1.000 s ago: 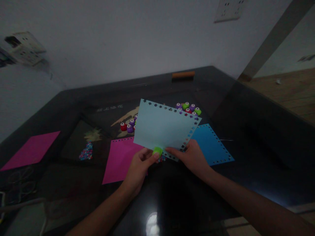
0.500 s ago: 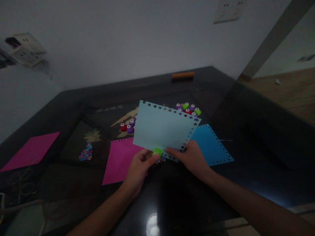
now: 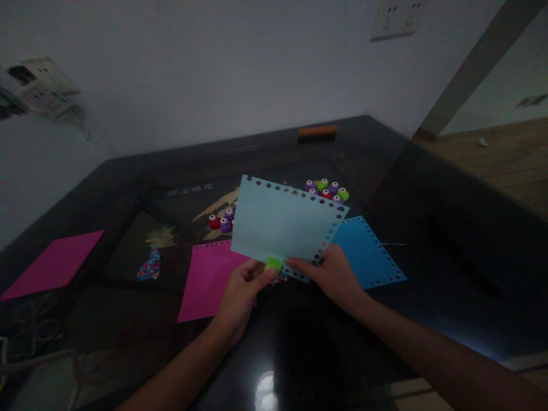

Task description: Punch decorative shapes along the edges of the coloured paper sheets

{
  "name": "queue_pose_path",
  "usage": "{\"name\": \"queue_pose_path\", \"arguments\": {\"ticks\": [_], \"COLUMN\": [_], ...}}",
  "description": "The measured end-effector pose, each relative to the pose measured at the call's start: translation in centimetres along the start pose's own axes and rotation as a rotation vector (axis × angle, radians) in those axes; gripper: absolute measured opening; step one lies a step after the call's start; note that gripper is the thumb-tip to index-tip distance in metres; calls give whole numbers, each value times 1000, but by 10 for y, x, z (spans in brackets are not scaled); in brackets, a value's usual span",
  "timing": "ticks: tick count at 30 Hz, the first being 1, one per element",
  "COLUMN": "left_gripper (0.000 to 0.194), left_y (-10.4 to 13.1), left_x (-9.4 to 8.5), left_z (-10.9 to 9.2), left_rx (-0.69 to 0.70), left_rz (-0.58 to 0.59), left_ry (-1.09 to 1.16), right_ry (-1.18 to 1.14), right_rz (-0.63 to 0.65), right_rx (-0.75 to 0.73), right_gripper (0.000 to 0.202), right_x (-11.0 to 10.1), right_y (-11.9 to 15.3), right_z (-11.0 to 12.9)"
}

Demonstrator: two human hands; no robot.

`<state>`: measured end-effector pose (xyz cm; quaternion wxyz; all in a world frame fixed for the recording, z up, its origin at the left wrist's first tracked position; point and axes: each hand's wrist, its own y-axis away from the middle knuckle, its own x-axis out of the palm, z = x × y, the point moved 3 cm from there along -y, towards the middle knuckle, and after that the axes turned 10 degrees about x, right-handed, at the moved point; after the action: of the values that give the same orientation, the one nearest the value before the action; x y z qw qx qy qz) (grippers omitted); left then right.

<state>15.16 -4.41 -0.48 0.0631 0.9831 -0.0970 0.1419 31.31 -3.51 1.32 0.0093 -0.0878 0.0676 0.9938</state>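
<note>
Pale-blue paper (image 3: 282, 220), pinched in the right hand (image 3: 336, 277), could tear if the left hand (image 3: 240, 288) twists its gripped craft punch (image 3: 271, 264) at the paper's near edge.

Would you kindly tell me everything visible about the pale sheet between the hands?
The pale sheet is light blue-green, seemingly paper or thin card, and roughly rectangular. Small cut-outs, some star-shaped, line its top and right edges and the right part of its bottom edge; the left edge is plain. It is held at a slant, partly hiding a pink sheet and a blue sheet. The right hand holds its lower right part; the left hand holds a green punch at its bottom edge.
</note>
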Motion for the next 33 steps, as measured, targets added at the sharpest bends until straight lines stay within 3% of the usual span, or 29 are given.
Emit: {"name": "queue_pose_path", "arguments": {"ticks": [33], "left_gripper": [25], "left_y": [0], "left_x": [-3], "left_z": [6], "left_rx": [20], "left_rz": [-5], "left_ry": [40], "right_ry": [58], "right_rz": [-26], "right_rx": [-42], "right_gripper": [14], "right_x": [-1], "right_y": [2], "right_z": [-1]}}
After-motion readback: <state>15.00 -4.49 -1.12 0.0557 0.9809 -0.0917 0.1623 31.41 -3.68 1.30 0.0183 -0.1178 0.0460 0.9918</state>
